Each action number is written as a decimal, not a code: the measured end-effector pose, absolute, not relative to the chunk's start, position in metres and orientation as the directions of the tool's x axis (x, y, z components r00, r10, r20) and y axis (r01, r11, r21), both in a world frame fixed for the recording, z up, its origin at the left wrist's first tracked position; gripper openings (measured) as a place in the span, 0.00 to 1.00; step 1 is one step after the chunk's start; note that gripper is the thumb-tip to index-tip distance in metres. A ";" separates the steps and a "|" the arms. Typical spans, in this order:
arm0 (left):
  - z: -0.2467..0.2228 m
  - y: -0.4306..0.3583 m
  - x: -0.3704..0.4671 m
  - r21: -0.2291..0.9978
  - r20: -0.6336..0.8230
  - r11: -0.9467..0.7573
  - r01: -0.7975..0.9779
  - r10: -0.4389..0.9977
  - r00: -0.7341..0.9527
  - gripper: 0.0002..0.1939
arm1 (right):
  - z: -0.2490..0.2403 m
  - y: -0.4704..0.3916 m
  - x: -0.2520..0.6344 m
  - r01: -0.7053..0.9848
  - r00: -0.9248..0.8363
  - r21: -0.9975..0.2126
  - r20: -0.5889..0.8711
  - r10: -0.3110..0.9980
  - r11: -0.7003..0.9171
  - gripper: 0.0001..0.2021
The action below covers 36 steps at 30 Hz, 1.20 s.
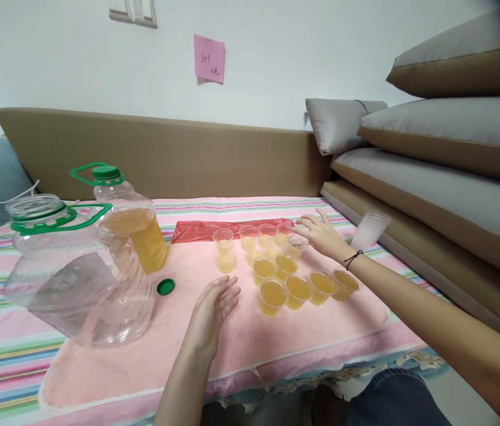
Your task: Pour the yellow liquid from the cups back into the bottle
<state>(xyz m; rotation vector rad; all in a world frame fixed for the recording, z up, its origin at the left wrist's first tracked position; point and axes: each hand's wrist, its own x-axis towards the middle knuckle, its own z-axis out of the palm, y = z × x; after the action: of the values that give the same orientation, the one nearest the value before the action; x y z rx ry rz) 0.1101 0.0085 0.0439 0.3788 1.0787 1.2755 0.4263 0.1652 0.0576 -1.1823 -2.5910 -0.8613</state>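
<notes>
My left hand [215, 305] is held over the pink mat [196, 361], its fingers stretched out and nothing in it. It is nearest to a clear cup [225, 260] at the left end of the group. My right hand [319, 234] reaches over the back right of the cups, fingers apart, close beside a tilted-looking clear cup [296, 245]; whether a fingertip touches its rim I cannot tell. In front stand several plastic cups filled with yellow liquid, among them a front-left cup [273, 296]. The back cups [248, 239] hold less, or look paler.
At the left stand an open, see-through jug [81, 296] and a green-capped jug [143, 242] part full of yellow liquid. A green cap [165, 287] lies near them. Behind the cups is red plastic [192, 232]. Stacked clear cups [370, 229] lean by piled cushions [436, 171].
</notes>
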 end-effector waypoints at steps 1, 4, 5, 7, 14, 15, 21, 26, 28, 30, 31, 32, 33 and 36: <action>0.044 0.008 0.110 0.755 -0.433 0.310 -0.578 0.897 -0.085 0.07 | 0.058 0.165 0.427 0.719 -0.689 0.449 0.363 0.628 0.530 0.27; 0.043 0.008 0.109 0.758 -0.428 0.308 -0.575 0.900 -0.082 0.07 | 0.056 0.165 0.432 0.707 -0.701 0.458 0.354 0.619 0.539 0.28; 0.043 0.008 0.109 0.758 -0.428 0.308 -0.574 0.900 -0.082 0.07 | 0.055 0.165 0.434 0.713 -0.695 0.450 0.361 0.621 0.537 0.29; 0.043 0.008 0.109 0.759 -0.428 0.307 -0.575 0.900 -0.083 0.07 | 0.053 0.167 0.438 0.729 -0.681 0.425 0.384 0.623 0.536 0.30; 0.041 0.008 0.110 0.762 -0.429 0.312 -0.567 0.900 -0.082 0.07 | 0.049 0.164 0.449 0.748 -0.662 0.416 0.417 0.623 0.516 0.29; 0.041 0.008 0.111 0.762 -0.429 0.313 -0.567 0.900 -0.080 0.07 | 0.049 0.163 0.450 0.748 -0.662 0.420 0.421 0.621 0.513 0.29; 0.041 0.010 0.112 0.766 -0.427 0.312 -0.561 0.901 -0.082 0.07 | 0.048 0.159 0.454 0.763 -0.645 0.410 0.432 0.631 0.500 0.26; 0.042 0.012 0.112 0.771 -0.432 0.314 -0.554 0.897 -0.092 0.08 | 0.047 0.152 0.466 0.843 -0.487 0.057 0.503 0.714 0.535 0.25; 0.043 0.012 0.112 0.776 -0.435 0.315 -0.547 0.895 -0.102 0.08 | 0.044 0.147 0.477 0.818 -0.232 -0.319 0.577 0.783 0.478 0.24; 0.044 0.013 0.112 0.780 -0.436 0.316 -0.540 0.894 -0.107 0.08 | 0.036 0.140 0.493 0.696 0.044 -0.605 0.574 0.818 0.387 0.26; 0.044 0.013 0.112 0.782 -0.436 0.316 -0.537 0.893 -0.109 0.08 | 0.031 0.136 0.503 0.641 0.150 -0.685 0.555 0.818 0.347 0.28; 0.044 0.014 0.111 0.784 -0.437 0.317 -0.534 0.893 -0.111 0.08 | 0.025 0.132 0.514 0.602 0.231 -0.734 0.537 0.812 0.314 0.30; 0.044 0.014 0.111 0.786 -0.437 0.319 -0.530 0.892 -0.112 0.08 | 0.019 0.127 0.526 0.573 0.298 -0.769 0.517 0.802 0.284 0.30; 0.042 0.017 0.110 0.799 -0.440 0.324 -0.506 0.889 -0.125 0.09 | -0.001 0.113 0.565 0.446 0.499 -0.873 0.426 0.754 0.198 0.29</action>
<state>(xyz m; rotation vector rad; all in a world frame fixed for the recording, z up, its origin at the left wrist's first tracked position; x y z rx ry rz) 0.1095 0.0175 0.0421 0.4297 1.1651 1.2578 0.5649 0.1129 -0.0012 -1.4356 -1.1196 0.2949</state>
